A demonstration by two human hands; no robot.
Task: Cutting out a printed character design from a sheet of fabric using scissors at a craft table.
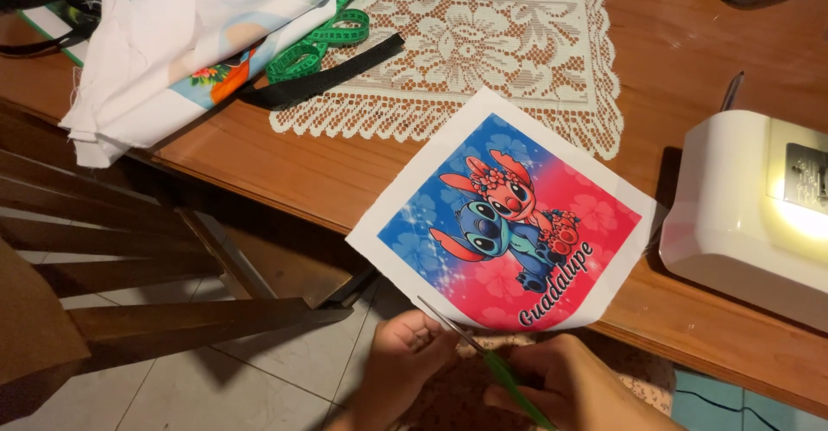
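My left hand holds the near edge of a printed fabric sheet, white-bordered with blue and pink cartoon figures, lifted over the table edge. In my right hand are green-handled scissors, blades angled up-left toward the sheet's lower edge between my two hands.
A wooden table carries a cream lace mat, a green tape measure, a black strap and a pile of white cloth. A white sewing machine stands at right. A wooden chair is at left on tile floor.
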